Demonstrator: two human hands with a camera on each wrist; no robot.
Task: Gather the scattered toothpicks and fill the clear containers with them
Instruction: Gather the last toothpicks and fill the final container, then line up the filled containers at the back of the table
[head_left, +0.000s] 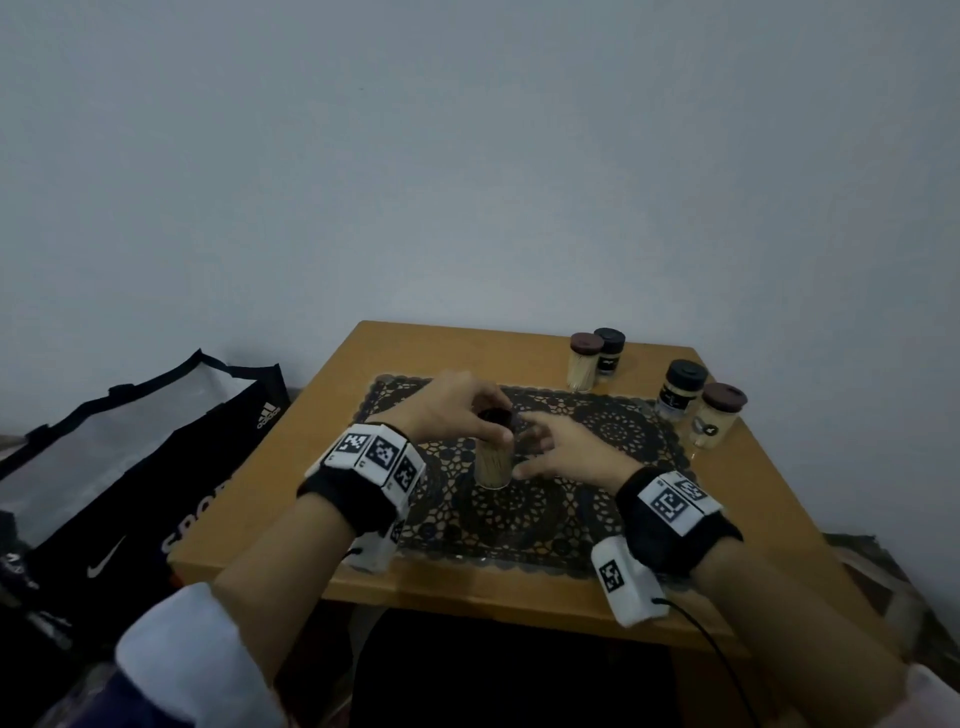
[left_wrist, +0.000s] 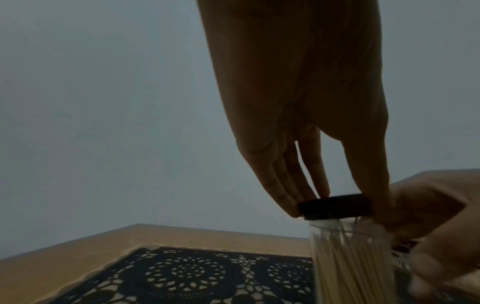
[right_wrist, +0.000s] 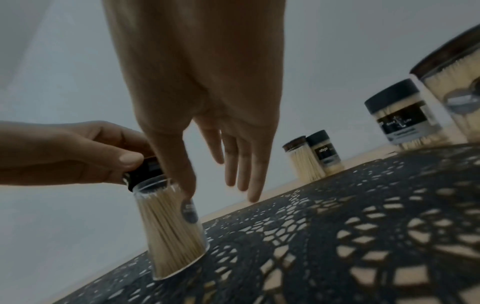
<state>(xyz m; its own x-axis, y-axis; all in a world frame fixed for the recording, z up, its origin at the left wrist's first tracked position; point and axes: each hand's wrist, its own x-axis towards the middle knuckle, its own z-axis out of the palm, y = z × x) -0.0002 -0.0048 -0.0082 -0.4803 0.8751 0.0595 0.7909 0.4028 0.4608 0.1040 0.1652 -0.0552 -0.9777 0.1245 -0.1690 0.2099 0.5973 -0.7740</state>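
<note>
A clear container (head_left: 492, 464) packed with toothpicks stands upright on the black lace mat (head_left: 613, 431) near the middle of the table. My left hand (head_left: 460, 410) comes down from above and grips the dark lid (head_left: 494, 416) at the container's mouth. In the left wrist view its fingertips (left_wrist: 291, 207) pinch the lid (left_wrist: 336, 205) over the container (left_wrist: 348, 259). My right hand (head_left: 558, 451) lies just right of the container with straight fingers. Its thumb (right_wrist: 185, 181) touches the upper wall of the container (right_wrist: 171, 232). No loose toothpicks show on the mat.
Several capped containers full of toothpicks stand at the back right: a pair (head_left: 597, 358) and two larger ones (head_left: 681, 388) (head_left: 719, 422) by the mat's edge. A black and clear sports bag (head_left: 130, 457) sits left of the wooden table (head_left: 322, 395).
</note>
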